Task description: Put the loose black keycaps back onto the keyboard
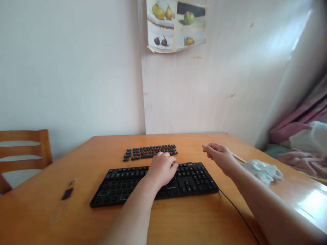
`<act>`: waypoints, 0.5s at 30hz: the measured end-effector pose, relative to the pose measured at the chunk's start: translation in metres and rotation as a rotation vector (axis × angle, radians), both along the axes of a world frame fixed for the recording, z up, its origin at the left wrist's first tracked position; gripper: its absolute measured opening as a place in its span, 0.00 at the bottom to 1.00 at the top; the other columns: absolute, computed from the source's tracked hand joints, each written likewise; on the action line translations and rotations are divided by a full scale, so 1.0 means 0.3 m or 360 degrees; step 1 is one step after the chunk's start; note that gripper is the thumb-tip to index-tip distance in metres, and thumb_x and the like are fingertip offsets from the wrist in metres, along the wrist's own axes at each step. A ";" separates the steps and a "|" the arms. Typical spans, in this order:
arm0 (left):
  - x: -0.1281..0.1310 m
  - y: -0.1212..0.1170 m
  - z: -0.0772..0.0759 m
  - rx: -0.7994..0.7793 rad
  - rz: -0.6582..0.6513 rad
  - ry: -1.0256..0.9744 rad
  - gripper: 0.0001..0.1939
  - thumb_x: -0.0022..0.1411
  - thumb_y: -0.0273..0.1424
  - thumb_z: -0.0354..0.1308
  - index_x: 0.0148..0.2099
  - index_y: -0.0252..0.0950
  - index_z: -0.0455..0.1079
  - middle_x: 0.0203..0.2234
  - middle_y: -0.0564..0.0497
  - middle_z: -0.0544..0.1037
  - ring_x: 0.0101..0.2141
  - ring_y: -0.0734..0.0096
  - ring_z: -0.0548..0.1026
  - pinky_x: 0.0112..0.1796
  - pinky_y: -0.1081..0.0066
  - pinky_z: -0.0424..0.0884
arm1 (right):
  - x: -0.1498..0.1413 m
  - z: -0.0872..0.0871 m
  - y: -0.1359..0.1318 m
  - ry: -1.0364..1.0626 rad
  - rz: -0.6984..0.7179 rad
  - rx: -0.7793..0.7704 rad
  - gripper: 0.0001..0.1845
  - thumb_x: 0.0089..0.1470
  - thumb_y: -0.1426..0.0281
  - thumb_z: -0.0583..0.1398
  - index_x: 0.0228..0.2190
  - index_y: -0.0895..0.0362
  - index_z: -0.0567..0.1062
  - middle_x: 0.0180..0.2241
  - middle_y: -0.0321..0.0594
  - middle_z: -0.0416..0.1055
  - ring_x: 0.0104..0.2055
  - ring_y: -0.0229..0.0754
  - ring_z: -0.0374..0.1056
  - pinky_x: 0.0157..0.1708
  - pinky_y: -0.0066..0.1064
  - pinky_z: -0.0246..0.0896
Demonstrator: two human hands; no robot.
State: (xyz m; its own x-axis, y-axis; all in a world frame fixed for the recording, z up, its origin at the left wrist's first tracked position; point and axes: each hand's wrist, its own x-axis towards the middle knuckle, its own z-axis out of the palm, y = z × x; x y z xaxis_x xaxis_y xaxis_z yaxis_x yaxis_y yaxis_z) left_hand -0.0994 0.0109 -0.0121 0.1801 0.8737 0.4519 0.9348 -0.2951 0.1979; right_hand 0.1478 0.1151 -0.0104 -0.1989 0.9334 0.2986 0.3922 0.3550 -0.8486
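Observation:
A black keyboard (120, 183) lies on the wooden table, with many keycaps off its main section, where bare key positions show. My left hand (163, 170) rests across its middle near the far edge, thumb and fingers apart; some fingertips are hidden. Behind it, loose black keycaps (150, 150) are laid out in rows like a keyboard layout. My right hand (217, 154) hovers right of the keyboard, thumb and fingers pinched together. Whatever it may hold is too small to make out. A thin white stick (239, 157) shows just behind that wrist; whether the hand touches it I cannot tell.
A crumpled whitish cloth or bag (263, 171) lies on the right. The keyboard's cable (237, 211) runs toward the near edge. At left is a small black object with a thin loop (67, 194). A wooden chair (43, 148) stands left; a wall is behind the table (189, 217).

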 end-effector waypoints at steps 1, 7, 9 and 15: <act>0.001 0.000 -0.003 0.0001 0.0007 -0.0011 0.13 0.65 0.36 0.54 0.42 0.40 0.79 0.36 0.46 0.80 0.41 0.60 0.73 0.45 0.61 0.68 | -0.003 -0.025 0.009 -0.0028 0.0008 -0.0004 0.23 0.55 0.48 0.56 0.26 0.55 0.71 0.20 0.32 0.61 0.21 0.35 0.53 0.19 0.27 0.47; -0.009 0.006 -0.008 0.0022 0.0038 -0.0100 0.12 0.65 0.36 0.55 0.43 0.40 0.79 0.38 0.46 0.81 0.42 0.60 0.75 0.47 0.60 0.68 | 0.023 -0.126 0.053 -0.0427 0.0079 0.0215 0.26 0.58 0.46 0.52 0.22 0.54 0.68 0.19 0.33 0.59 0.23 0.37 0.56 0.23 0.30 0.47; -0.018 0.012 -0.002 0.0067 0.0031 -0.0211 0.12 0.65 0.36 0.55 0.44 0.39 0.78 0.39 0.46 0.81 0.43 0.61 0.75 0.48 0.61 0.68 | 0.028 -0.142 0.071 -0.0533 0.0060 0.0258 0.27 0.58 0.46 0.51 0.22 0.54 0.67 0.19 0.33 0.59 0.24 0.38 0.57 0.24 0.31 0.47; -0.054 0.035 0.014 0.0236 0.0134 -0.0834 0.12 0.64 0.34 0.55 0.45 0.37 0.78 0.42 0.46 0.81 0.45 0.64 0.77 0.51 0.64 0.69 | 0.010 -0.177 0.104 -0.0743 0.0065 0.0290 0.31 0.59 0.44 0.47 0.21 0.54 0.66 0.19 0.35 0.63 0.25 0.39 0.61 0.26 0.31 0.47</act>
State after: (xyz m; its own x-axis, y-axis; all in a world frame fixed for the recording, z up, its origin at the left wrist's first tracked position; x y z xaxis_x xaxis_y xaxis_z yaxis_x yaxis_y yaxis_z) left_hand -0.1156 0.0215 -0.0078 -0.1699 0.7954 0.5818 0.7437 -0.2838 0.6053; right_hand 0.1507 0.1464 -0.0636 -0.3855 0.8631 0.3264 0.6978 0.5041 -0.5089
